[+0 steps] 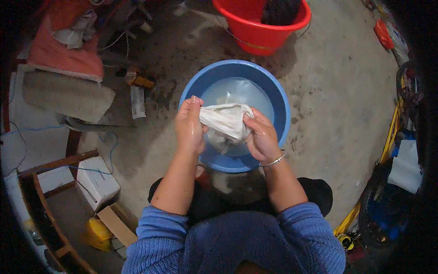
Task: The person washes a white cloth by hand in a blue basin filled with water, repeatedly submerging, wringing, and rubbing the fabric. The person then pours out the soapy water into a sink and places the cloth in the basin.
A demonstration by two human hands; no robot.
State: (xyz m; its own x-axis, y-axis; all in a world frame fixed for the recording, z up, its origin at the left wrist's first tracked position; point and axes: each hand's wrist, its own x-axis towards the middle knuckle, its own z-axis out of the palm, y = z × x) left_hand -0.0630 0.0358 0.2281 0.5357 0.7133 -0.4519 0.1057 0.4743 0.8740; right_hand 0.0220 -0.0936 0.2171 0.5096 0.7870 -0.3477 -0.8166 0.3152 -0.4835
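A wet white cloth [226,120] is stretched between my two hands above a round blue plastic basin [235,167]. My left hand [191,123] grips the cloth's left end, with the thumb on top. At the other end, my right hand [261,133] pinches the cloth between thumb and fingers; a silver bangle [273,160] circles that wrist. Cloudy water [244,89] lies in the basin. Beneath the held cloth, more pale fabric [219,142] shows in the water, partly hidden by the cloth and my hands.
Beyond the basin stands a red plastic bucket [260,37] with a wire handle and dark fabric [281,12] inside. A pink cloth [65,58] hangs at the upper left. Wooden framing [48,205] and a white box [97,181] are at the lower left. Yellow cords [391,130] run along the right.
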